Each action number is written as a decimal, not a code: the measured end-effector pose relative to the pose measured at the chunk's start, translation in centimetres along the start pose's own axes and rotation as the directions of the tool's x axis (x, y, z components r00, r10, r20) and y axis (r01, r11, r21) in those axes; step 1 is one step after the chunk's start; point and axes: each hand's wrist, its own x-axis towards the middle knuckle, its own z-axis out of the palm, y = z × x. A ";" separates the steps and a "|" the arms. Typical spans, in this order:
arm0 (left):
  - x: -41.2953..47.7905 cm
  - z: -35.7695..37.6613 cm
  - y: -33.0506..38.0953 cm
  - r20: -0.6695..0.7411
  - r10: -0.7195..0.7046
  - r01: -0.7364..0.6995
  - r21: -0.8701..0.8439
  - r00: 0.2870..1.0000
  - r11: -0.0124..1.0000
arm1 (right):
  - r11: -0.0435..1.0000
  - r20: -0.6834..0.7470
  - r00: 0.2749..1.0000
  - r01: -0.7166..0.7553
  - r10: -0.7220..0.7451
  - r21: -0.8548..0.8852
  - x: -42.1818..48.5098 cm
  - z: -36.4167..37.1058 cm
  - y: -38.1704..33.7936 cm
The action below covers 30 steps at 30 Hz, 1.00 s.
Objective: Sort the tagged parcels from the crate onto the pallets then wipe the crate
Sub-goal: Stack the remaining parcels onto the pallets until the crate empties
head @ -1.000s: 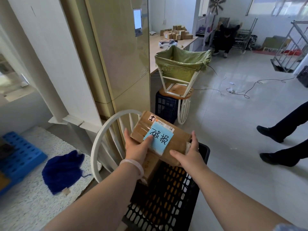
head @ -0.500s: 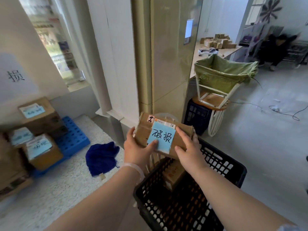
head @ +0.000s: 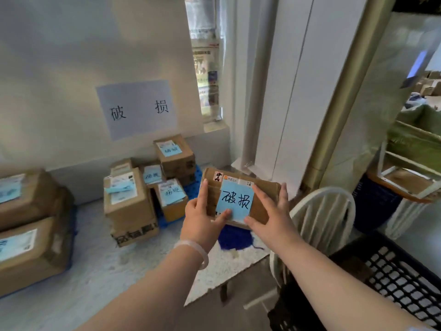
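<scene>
Both hands, left point(head: 201, 219) and right point(head: 270, 217), hold a brown parcel point(head: 263, 204) with a blue tag point(head: 235, 202) in the air, stacked tagged boxes point(head: 148, 187) beyond it under a wall sign point(head: 137, 108), the black crate point(head: 391, 280) at lower right.

- The parcel point(head: 265, 199) I hold covers the top of the blue cloth point(head: 235, 238).
- Stacked boxes point(head: 130, 204) hide most of the blue pallet point(head: 192, 187).
- The black crate point(head: 401, 271) runs out of view at lower right.
- My parcel's shipping label point(head: 235, 179) is too small to read.
</scene>
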 end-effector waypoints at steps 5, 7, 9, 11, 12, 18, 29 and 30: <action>1.2 -7.3 -3.5 -0.044 -0.020 0.022 0.038 0.999 0.999 | 0.996 0.076 0.995 0.073 -0.068 -0.059 2.3 5.9 -4.9; 1.7 -9.8 -4.6 -0.063 -0.034 0.039 0.071 0.997 0.997 | 0.993 0.094 0.991 0.102 -0.096 -0.053 3.2 8.0 -6.7; 2.4 -12.1 -5.6 -0.086 -0.040 0.048 0.097 0.995 0.994 | 0.992 0.103 0.988 0.119 -0.114 -0.038 4.0 9.9 -8.5; 3.2 -14.1 -6.5 -0.099 -0.055 0.064 0.092 0.994 0.994 | 0.993 0.100 0.988 0.120 -0.120 0.000 4.6 11.4 -9.9; 3.7 -14.9 -6.8 -0.104 -0.060 0.070 0.091 0.993 0.993 | 0.992 0.097 0.988 0.122 -0.123 0.015 5.0 12.1 -10.4; 6.6 -17.4 -7.2 -0.144 -0.067 0.082 0.097 0.987 0.992 | 0.992 0.105 0.987 0.119 -0.123 0.050 8.4 13.6 -12.9; 17.0 -17.2 -5.5 -0.128 -0.154 0.179 0.212 0.980 0.961 | 0.993 0.125 0.986 0.101 -0.109 0.062 20.2 12.6 -14.5; 18.1 -16.9 -5.4 -0.130 -0.172 0.198 0.218 0.976 0.956 | 0.993 0.140 0.984 0.103 -0.109 0.050 21.5 12.6 -14.6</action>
